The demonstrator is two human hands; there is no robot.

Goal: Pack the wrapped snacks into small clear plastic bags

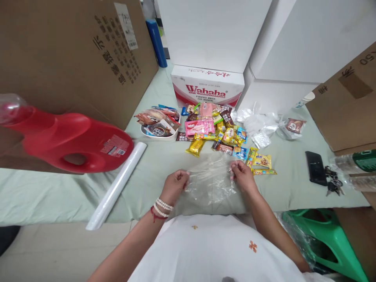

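Holding a clear plastic bag [210, 182] between them, a person's two bare hands work at the near edge of a table spread with a pale green cloth [158, 166]. The left hand [175, 186], with white beaded bracelets [163, 206] and a red cord [155, 215] at its wrist, pinches the bag's left side between thumb and fingers; the right hand [243, 175] pinches its right side, so the thin, crinkled film lies spread from one to the other. Just beyond the bag is a heap of wrapped snacks, among them a pink nabati packet [199, 127] and a yellow packet [196, 147] at its near left. Beside the right hand lies a cookie packet [262, 160]. Left of the heap, a white tray [160, 137] holds more packets. Further left are a white roll [117, 184], lying aslant, and a large red jug [79, 141] in front of a brown carton [73, 51]. At the far side, a Wahaha box [208, 86] stands behind the snacks. To the right are crumpled clear bags [261, 121], a black phone [315, 167] with keys [334, 183] next to it, and, below the table, a green stool [331, 239].
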